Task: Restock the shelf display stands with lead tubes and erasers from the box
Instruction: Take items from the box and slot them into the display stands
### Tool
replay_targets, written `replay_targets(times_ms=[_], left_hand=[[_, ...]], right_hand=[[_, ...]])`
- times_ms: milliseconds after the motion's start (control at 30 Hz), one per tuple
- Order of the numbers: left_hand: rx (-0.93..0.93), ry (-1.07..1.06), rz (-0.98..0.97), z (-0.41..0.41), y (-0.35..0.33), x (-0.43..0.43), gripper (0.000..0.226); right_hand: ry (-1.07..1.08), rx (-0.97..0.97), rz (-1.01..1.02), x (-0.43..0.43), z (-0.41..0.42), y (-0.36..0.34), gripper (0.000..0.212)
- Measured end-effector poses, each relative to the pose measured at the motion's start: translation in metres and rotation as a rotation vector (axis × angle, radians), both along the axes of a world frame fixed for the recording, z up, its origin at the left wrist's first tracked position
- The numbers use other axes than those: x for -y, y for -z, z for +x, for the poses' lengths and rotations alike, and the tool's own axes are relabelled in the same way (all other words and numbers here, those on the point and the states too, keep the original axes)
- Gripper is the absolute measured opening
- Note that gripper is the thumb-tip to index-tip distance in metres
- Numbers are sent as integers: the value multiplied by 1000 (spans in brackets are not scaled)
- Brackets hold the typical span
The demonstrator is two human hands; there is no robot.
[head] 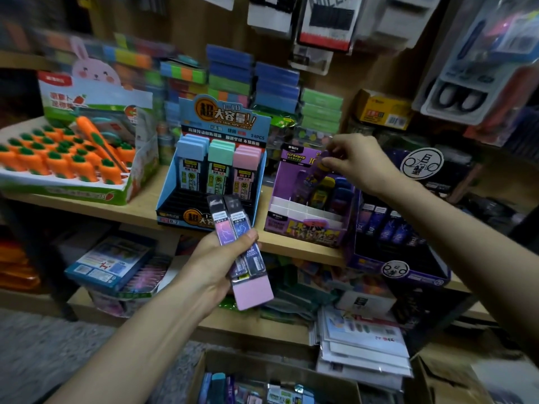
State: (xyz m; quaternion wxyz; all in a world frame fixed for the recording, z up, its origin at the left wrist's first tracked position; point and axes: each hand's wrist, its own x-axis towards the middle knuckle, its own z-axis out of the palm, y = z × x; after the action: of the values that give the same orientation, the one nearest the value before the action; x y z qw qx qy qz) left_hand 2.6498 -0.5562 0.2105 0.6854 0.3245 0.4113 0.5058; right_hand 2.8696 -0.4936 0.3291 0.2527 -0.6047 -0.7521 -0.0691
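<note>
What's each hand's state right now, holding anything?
Left hand: grips several lead tubes.
Right hand: pinches one purple tube above the purple display stand.

"1=10", "大容量!!" and "24PCS" are printed on the header of the blue display stand point(224, 121). "2B/0.7" is marked on the lead tubes point(233, 227) held before it. "ULTRAMAN" is lettered on the purple display stand point(293, 163).

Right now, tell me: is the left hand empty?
No, the left hand grips several lead tubes.
</note>
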Motion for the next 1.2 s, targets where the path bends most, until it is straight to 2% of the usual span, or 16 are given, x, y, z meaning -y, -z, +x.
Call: replay_targets(times_ms=[167, 267, 467, 600, 667, 700, 833, 933, 1067, 1200], left_hand=[[26, 11, 25, -5, -1, 2, 11], [23, 33, 50, -6, -2, 4, 8], [-13, 77, 105, -5, -1, 8, 8], [-66, 111, 146, -3, 1, 12, 7], [-112, 137, 170, -1, 2, 14, 8], [-133, 151, 182, 1, 3, 14, 8], [-177, 242, 229, 18, 7, 19, 5], [-137, 330, 237, 35, 9, 27, 13], [-131, 437, 223, 56, 11, 33, 22], [-136, 473, 185, 80, 14, 33, 32]], right_hand=[[-8, 173, -26, -13, -13, 19, 23], [32, 191, -9, -19, -14, 33, 28], [36, 244, 83, -17, -16, 50, 20], [29, 263, 171, 0, -22, 47, 23], [-34, 130, 178, 17, -29, 47, 20], [-79, -6, 116, 27, -33, 47, 18], [-236, -609, -332, 72, -48, 58, 12], [-200, -894, -455, 92, -45, 69, 13], [-114, -1140, -509, 104, -25, 77, 12], [4, -1266, -484, 108, 3, 76, 19]])
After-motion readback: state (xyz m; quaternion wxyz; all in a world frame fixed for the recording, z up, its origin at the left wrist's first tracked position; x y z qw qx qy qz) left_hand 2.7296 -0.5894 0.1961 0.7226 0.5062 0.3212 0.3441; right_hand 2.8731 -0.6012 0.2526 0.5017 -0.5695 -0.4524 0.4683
